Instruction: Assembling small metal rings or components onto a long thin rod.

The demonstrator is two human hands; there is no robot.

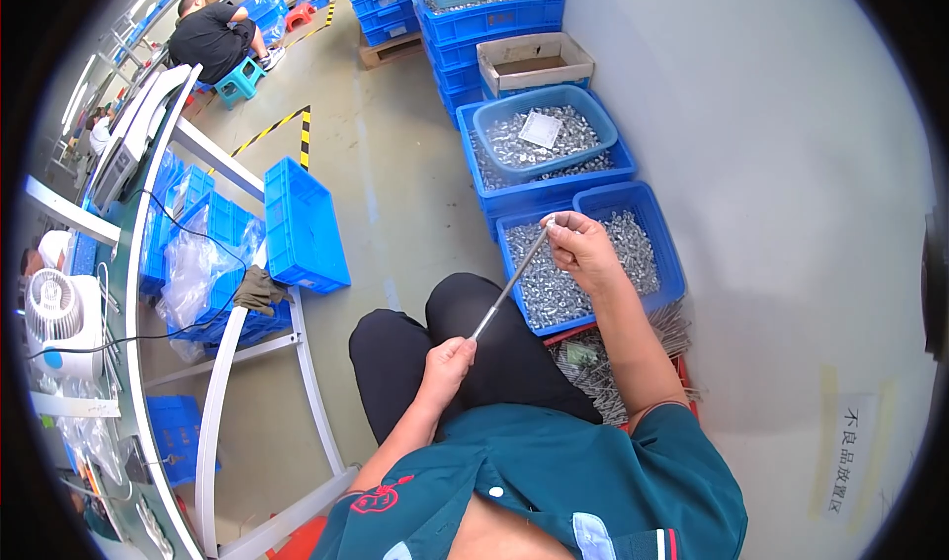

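A thin metal rod [509, 288] slants across my lap, dark grey along its upper stretch and brighter silver lower down. Its lower end is gripped by my closed left hand [448, 367], just above my thighs. At the upper end, my right hand [585, 252] is closed in a pinch on a small silvery metal piece [551, 222], whose shape is too small to tell. That hand is over a blue bin [675, 263] filled with small silvery metal fittings [554, 288]. Many thin metal rods [672, 331] lie in a red container beside my right thigh, partly hidden by my arm.
Beyond the bin, a light-blue basket [598, 115] of fittings sits on blue crates along the wall. At left are a white-framed workbench [222, 412], a fan [59, 308] and an upright blue crate [301, 229]. A person [210, 36] sits on a stool farther back.
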